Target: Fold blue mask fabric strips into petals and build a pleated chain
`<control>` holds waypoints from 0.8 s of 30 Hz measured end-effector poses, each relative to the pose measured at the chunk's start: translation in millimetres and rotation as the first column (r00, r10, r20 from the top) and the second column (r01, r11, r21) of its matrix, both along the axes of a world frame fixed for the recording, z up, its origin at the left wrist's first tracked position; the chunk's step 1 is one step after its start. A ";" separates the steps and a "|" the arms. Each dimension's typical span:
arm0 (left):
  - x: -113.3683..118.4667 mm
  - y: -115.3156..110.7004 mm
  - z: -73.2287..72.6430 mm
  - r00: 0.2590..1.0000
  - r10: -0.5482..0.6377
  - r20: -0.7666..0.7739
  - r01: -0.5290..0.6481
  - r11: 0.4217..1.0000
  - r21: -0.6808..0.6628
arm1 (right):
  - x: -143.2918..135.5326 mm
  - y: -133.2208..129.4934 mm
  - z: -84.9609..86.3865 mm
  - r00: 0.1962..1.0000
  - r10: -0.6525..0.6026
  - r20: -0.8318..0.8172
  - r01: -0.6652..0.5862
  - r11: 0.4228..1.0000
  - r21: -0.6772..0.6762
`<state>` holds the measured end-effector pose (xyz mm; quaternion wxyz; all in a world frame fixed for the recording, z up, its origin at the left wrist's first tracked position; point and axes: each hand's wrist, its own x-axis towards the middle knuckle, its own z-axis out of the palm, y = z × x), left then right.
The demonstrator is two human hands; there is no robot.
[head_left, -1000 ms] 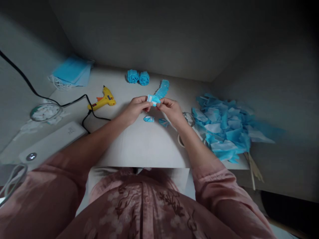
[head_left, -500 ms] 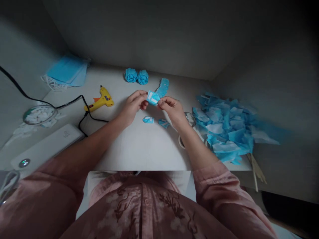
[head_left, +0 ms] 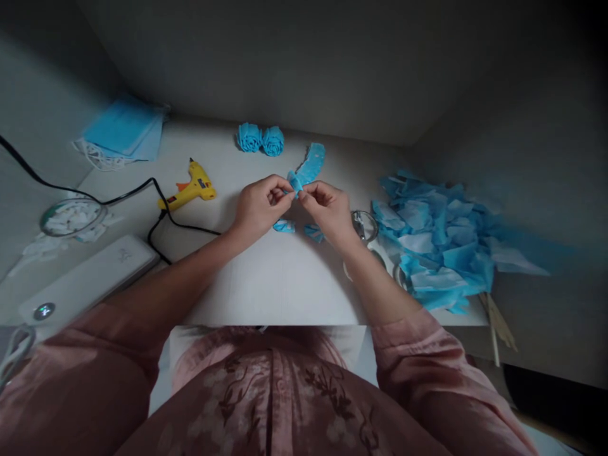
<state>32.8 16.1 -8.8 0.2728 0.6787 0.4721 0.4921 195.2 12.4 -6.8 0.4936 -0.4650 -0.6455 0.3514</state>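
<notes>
Now a blue piece [head_left: 294, 182] is pinched by left hand [head_left: 256, 206] and right hand [head_left: 334, 212], mid-desk [head_left: 280, 282], beside a blue strip [head_left: 313, 162]; folding, it seems, with steady fingertips called for.

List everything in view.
Held piece: one, blue, between both hands
Curved strip: one, blue, beyond hands
Rosettes: two, blue, far edge
Folded pieces: two, blue-white, below hands
Glue gun: one, yellow, left
Face masks: several, blue, far left
Scraps: many, white, around dish, left
Casing: one, white, near left
Cords: several, black, grey, left
Scrap pile: one, blue-white, right
Rings: unclear, greyish, right of centre
Sticks: unclear, tan, near right
Table: one, white, centre
Shirt: one, pink, bottom
Left hand, right hand: two, bare, centre
</notes>
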 end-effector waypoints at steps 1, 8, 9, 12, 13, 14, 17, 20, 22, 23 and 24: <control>-0.3 0.6 -0.6 1.000 0.004 -0.009 -0.004 1.000 -0.003 | 0.1 -0.5 0.6 1.000 -0.005 0.019 0.005 1.000 0.012; -0.5 2.5 -3.7 1.000 0.000 -0.025 0.000 1.000 -0.007 | -0.2 -4.6 4.8 0.991 -0.019 0.132 0.003 0.993 0.117; -0.4 2.6 -4.0 1.000 -0.003 -0.024 0.003 1.000 -0.002 | -0.3 -5.0 4.9 0.990 -0.020 0.139 0.002 0.992 0.127; -0.4 2.7 -4.8 0.999 -0.007 -0.036 0.008 1.000 0.015 | -0.6 -5.6 4.7 0.988 -0.020 0.152 -0.003 0.989 0.150; -0.4 2.7 -5.2 0.999 -0.007 -0.041 0.008 1.000 0.019 | -0.6 -5.7 4.5 0.988 -0.021 0.155 -0.003 0.988 0.154; -0.5 2.9 -5.6 0.999 -0.006 -0.046 0.007 1.000 0.022 | -0.7 -5.8 4.4 0.987 -0.022 0.159 -0.003 0.988 0.155; -0.9 3.7 -6.8 0.999 -0.008 -0.051 0.010 0.999 0.033 | -0.7 -5.6 4.1 0.986 -0.022 0.168 -0.003 0.989 0.149; -1.1 4.4 -6.6 0.998 -0.013 -0.056 0.015 0.999 0.038 | -0.5 -5.0 3.6 0.985 -0.029 0.171 0.002 0.988 0.153; -0.9 4.1 -5.4 0.998 -0.013 -0.056 0.015 0.999 0.028 | -0.3 -4.6 3.2 0.985 -0.034 0.169 0.008 0.988 0.156; -0.7 3.7 -4.7 0.998 -0.015 -0.053 0.016 1.000 0.021 | -0.3 -4.5 3.0 0.985 -0.037 0.170 0.010 0.988 0.157; -0.5 3.2 -4.0 0.999 -0.018 -0.049 0.019 1.000 0.013 | -0.2 -4.5 3.0 0.985 -0.039 0.170 0.012 0.987 0.158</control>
